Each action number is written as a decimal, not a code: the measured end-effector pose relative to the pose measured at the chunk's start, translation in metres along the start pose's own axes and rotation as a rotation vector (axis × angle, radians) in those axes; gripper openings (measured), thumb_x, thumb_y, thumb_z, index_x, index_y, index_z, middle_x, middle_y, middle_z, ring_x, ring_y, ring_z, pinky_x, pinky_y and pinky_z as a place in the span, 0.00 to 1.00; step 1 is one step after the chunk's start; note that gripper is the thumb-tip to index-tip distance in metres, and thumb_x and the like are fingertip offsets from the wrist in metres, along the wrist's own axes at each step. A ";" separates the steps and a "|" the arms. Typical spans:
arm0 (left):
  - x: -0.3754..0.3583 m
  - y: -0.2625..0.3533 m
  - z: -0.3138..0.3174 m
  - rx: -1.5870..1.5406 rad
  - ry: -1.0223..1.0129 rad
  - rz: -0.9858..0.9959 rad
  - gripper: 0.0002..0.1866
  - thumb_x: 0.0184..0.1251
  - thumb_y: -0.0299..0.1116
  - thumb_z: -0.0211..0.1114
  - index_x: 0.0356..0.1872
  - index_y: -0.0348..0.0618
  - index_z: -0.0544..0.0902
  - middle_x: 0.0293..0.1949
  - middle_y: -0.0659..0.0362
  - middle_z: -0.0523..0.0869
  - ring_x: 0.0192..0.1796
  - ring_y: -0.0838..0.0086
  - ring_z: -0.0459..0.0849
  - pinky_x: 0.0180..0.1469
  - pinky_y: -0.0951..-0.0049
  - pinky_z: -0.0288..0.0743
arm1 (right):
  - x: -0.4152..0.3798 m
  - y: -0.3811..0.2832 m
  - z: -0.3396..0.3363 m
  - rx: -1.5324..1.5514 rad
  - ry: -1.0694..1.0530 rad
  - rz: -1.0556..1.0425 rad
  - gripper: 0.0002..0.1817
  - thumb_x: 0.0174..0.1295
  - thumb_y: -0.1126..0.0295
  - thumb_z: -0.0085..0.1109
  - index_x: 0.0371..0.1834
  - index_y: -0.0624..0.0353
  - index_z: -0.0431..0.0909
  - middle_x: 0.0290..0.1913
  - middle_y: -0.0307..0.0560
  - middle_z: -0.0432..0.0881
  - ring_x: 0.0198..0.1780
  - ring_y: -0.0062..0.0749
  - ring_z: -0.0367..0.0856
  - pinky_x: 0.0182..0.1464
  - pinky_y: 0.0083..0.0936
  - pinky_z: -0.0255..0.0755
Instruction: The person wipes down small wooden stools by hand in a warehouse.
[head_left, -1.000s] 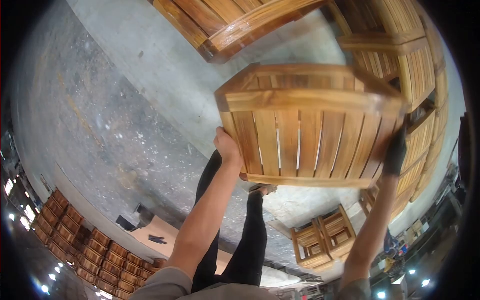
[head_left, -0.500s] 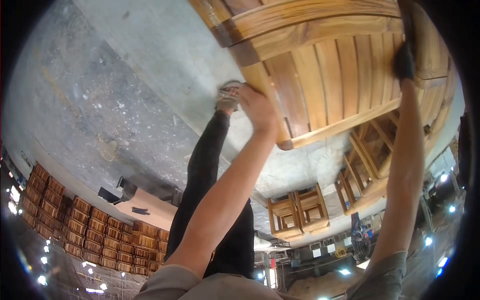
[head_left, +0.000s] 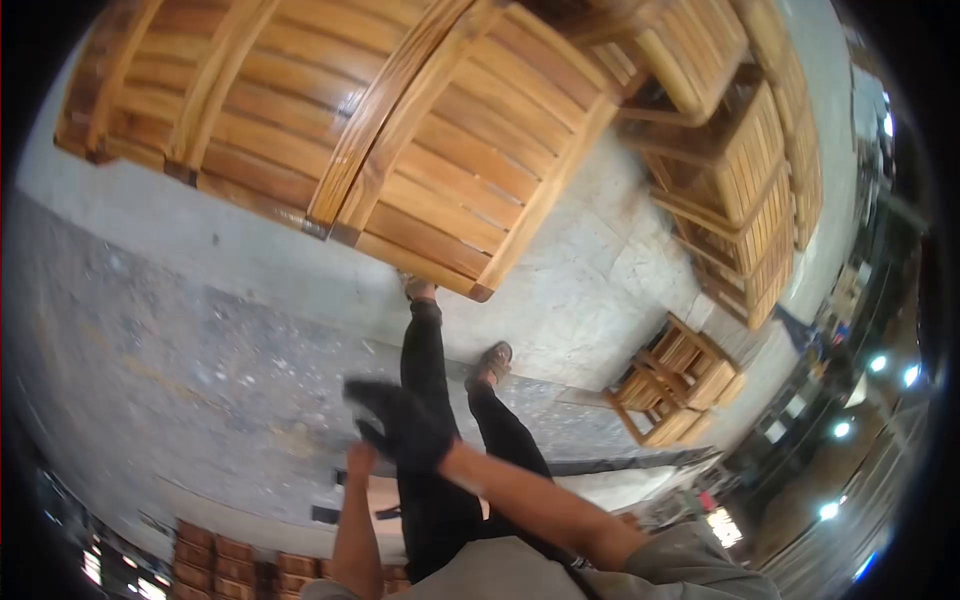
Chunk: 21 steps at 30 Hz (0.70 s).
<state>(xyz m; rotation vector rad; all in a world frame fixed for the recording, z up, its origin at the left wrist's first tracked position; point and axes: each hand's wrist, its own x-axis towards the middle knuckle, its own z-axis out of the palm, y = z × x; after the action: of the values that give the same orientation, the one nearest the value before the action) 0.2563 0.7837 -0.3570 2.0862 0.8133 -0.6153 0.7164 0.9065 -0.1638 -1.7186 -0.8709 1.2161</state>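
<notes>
Lying well apart from both hands now: slatted wooden crate (head_left: 440, 150), sitting up at about 12 o'clock from them, beside another slatted crate (head_left: 220, 110) at its 9 o'clock, edges touching. Running its long axis from roughly 1 o'clock down to 7 o'clock, lowest corner pointing toward the legs on the concrete floor (head_left: 180, 350). Meeting low in the view: right hand (head_left: 405, 425), gloved in black, reaching across toward 9 o'clock, and bare left hand (head_left: 358, 462) rising just under it, fingertips touching the glove's lower edge. Gripping nothing else, either one; left fingers seeming to be pinching at the glove, though blur hiding how tightly. Right hand sitting slightly nearer the crate. Standing at 3 o'clock: more stacked crates (head_left: 740, 200).
</notes>
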 end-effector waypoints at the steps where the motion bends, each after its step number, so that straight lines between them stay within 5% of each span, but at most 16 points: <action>1: -0.039 0.010 -0.017 0.024 -0.014 -0.047 0.11 0.58 0.37 0.71 0.39 0.44 0.84 0.37 0.50 0.86 0.45 0.51 0.86 0.44 0.46 0.78 | -0.035 -0.009 0.012 -0.018 0.051 -0.105 0.22 0.67 0.70 0.67 0.64 0.61 0.80 0.65 0.56 0.81 0.64 0.51 0.80 0.65 0.40 0.76; 3: -0.061 0.047 -0.069 -0.707 -0.330 -0.699 0.07 0.56 0.35 0.69 0.32 0.46 0.86 0.34 0.52 0.88 0.43 0.54 0.88 0.46 0.48 0.82 | -0.095 -0.024 -0.010 -0.066 -0.013 -0.022 0.21 0.68 0.69 0.66 0.64 0.59 0.80 0.65 0.57 0.81 0.63 0.49 0.81 0.66 0.36 0.75; 4: -0.072 0.063 -0.080 -1.021 -0.411 -1.307 0.08 0.59 0.39 0.66 0.29 0.47 0.86 0.34 0.52 0.89 0.43 0.56 0.88 0.46 0.47 0.82 | -0.113 -0.008 -0.033 -0.165 -0.271 0.027 0.20 0.69 0.68 0.63 0.63 0.59 0.81 0.65 0.57 0.82 0.66 0.50 0.79 0.67 0.40 0.74; 5: -0.067 0.084 -0.100 -0.928 -0.466 -1.337 0.14 0.69 0.44 0.59 0.31 0.47 0.87 0.35 0.52 0.90 0.41 0.57 0.89 0.41 0.48 0.83 | -0.136 0.016 -0.060 -0.274 -0.505 0.103 0.19 0.69 0.68 0.61 0.61 0.60 0.82 0.65 0.58 0.82 0.68 0.51 0.78 0.69 0.43 0.73; 6: -0.045 0.085 -0.113 -0.873 -0.478 -1.206 0.14 0.69 0.44 0.59 0.31 0.47 0.87 0.35 0.52 0.90 0.41 0.57 0.89 0.41 0.48 0.83 | -0.190 0.041 -0.077 0.013 0.054 0.517 0.17 0.68 0.68 0.58 0.57 0.58 0.84 0.62 0.57 0.84 0.67 0.50 0.80 0.67 0.42 0.74; 7: -0.014 0.095 -0.127 -0.950 -0.411 -1.079 0.11 0.72 0.40 0.59 0.39 0.46 0.85 0.37 0.52 0.89 0.38 0.58 0.89 0.36 0.53 0.82 | -0.248 0.121 -0.110 -0.498 0.004 -0.015 0.17 0.68 0.69 0.55 0.56 0.59 0.84 0.60 0.58 0.85 0.62 0.51 0.83 0.64 0.40 0.76; 8: 0.002 0.111 -0.147 -1.027 -0.354 -0.955 0.09 0.75 0.36 0.58 0.46 0.45 0.84 0.38 0.51 0.89 0.35 0.59 0.88 0.31 0.59 0.81 | -0.273 0.099 -0.169 -0.405 0.031 0.505 0.17 0.70 0.67 0.52 0.55 0.59 0.85 0.58 0.60 0.86 0.59 0.53 0.85 0.64 0.41 0.77; 9: 0.038 0.132 -0.165 -1.150 -0.223 -0.938 0.19 0.75 0.28 0.56 0.64 0.37 0.77 0.29 0.51 0.80 0.20 0.68 0.75 0.18 0.69 0.67 | -0.326 0.144 -0.199 -0.583 0.145 0.558 0.18 0.74 0.64 0.50 0.56 0.61 0.85 0.59 0.61 0.86 0.60 0.55 0.84 0.65 0.42 0.76; 10: 0.073 0.145 -0.194 -1.212 -0.224 -0.778 0.19 0.74 0.25 0.57 0.64 0.38 0.78 0.32 0.49 0.83 0.23 0.66 0.79 0.21 0.67 0.70 | -0.374 0.134 -0.229 -0.418 0.582 0.670 0.20 0.77 0.61 0.47 0.54 0.63 0.85 0.57 0.63 0.86 0.61 0.56 0.83 0.65 0.44 0.76; 11: 0.116 0.162 -0.223 -1.145 -0.247 -0.685 0.19 0.74 0.25 0.57 0.64 0.38 0.78 0.32 0.49 0.83 0.23 0.66 0.79 0.21 0.67 0.70 | -0.427 0.137 -0.248 -0.542 0.742 0.641 0.23 0.78 0.56 0.48 0.57 0.64 0.83 0.59 0.63 0.86 0.62 0.58 0.83 0.66 0.44 0.75; 12: 0.157 0.180 -0.247 -1.092 -0.143 -0.548 0.17 0.74 0.25 0.58 0.61 0.40 0.78 0.33 0.50 0.84 0.25 0.66 0.80 0.24 0.67 0.72 | -0.468 0.063 -0.265 -0.488 0.876 0.819 0.26 0.77 0.53 0.51 0.63 0.64 0.81 0.62 0.63 0.84 0.65 0.55 0.81 0.70 0.43 0.73; 14: 0.223 0.238 -0.289 -1.018 0.065 -0.283 0.12 0.72 0.26 0.58 0.55 0.43 0.79 0.35 0.53 0.85 0.30 0.66 0.84 0.29 0.66 0.77 | -0.563 0.020 -0.268 -0.468 0.584 0.993 0.33 0.73 0.42 0.52 0.65 0.58 0.81 0.64 0.61 0.83 0.69 0.56 0.79 0.72 0.44 0.71; 17: 0.255 0.337 -0.336 -1.245 0.110 0.062 0.12 0.70 0.22 0.59 0.51 0.45 0.79 0.33 0.58 0.83 0.31 0.73 0.82 0.32 0.70 0.79 | -0.690 0.091 -0.182 -0.252 0.411 0.961 0.32 0.77 0.44 0.44 0.59 0.61 0.84 0.60 0.61 0.86 0.62 0.60 0.83 0.69 0.47 0.72; 19: 0.240 0.416 -0.330 -1.172 0.141 0.127 0.12 0.69 0.23 0.59 0.51 0.46 0.78 0.33 0.59 0.82 0.31 0.73 0.82 0.33 0.70 0.79 | -0.747 0.129 -0.079 -0.132 0.443 1.040 0.34 0.78 0.43 0.39 0.60 0.62 0.84 0.62 0.60 0.85 0.64 0.59 0.83 0.70 0.48 0.71; 21: 0.199 0.486 -0.296 -1.114 0.179 0.177 0.12 0.69 0.24 0.60 0.51 0.46 0.78 0.32 0.60 0.81 0.31 0.73 0.81 0.34 0.70 0.79 | -0.789 0.240 0.092 0.020 0.422 1.103 0.37 0.78 0.39 0.37 0.68 0.58 0.81 0.73 0.56 0.77 0.76 0.54 0.73 0.80 0.46 0.60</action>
<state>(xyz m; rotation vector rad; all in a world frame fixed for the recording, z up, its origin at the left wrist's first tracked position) 0.7846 0.8600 -0.0773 1.1543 0.7901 0.1484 0.4178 0.1347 -0.1039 -2.3914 0.4422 1.3831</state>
